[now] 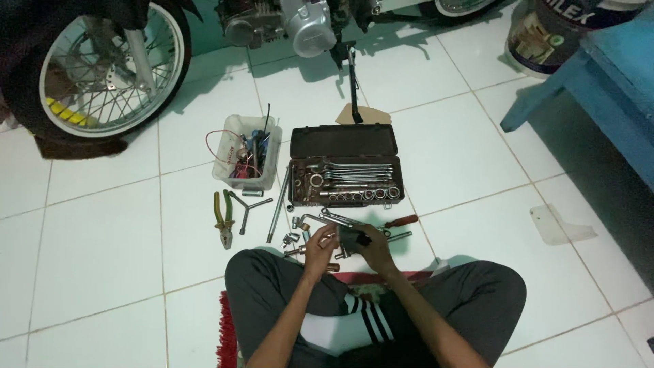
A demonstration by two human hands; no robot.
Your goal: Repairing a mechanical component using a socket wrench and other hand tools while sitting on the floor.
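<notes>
I sit cross-legged on a tiled floor. My left hand (319, 250) pinches a small metal part, too small to tell what kind. My right hand (371, 247) is closed around a dark grey metal piece (352, 236), held just in front of my knees. Both hands meet over several loose sockets and bits (293, 240) on the floor. Beyond them lies an open metal tool case (346, 165) with wrenches and a row of sockets.
A clear plastic tub (246, 152) of screwdrivers and wires stands left of the case, with pliers (223, 219), a Y-shaped wrench (248, 203) and a long bar (278, 212) nearby. A red-handled screwdriver (400, 221) lies at right. Motorcycle wheel (109, 68), engine (300, 27) and kickstand (354, 88) behind; blue bench (606, 75) right.
</notes>
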